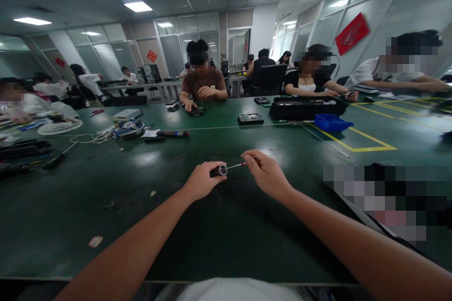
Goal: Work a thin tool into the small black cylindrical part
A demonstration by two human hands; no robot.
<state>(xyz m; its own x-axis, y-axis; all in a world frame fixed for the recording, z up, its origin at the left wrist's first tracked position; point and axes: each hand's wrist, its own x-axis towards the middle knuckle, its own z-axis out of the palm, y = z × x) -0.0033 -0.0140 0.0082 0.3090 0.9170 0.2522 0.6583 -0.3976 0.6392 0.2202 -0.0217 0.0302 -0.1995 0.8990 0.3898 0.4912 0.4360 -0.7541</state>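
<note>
My left hand point(201, 180) is closed around a short dark screwdriver handle point(219, 170) whose round metal end points right. My right hand point(265, 172) pinches a thin screwdriver bit point(236, 166), its red-marked end between the fingertips. The bit's other end reaches the handle's socket. Both hands hover just above the dark green table point(141, 197), close together near its middle.
A hard drive point(250, 119), a black case point(306, 107) and a blue tray point(331, 122) lie beyond. Cables and tools point(129, 130) sit at the left. Yellow tape point(367, 143) marks a zone at the right. Several people sit around the far side.
</note>
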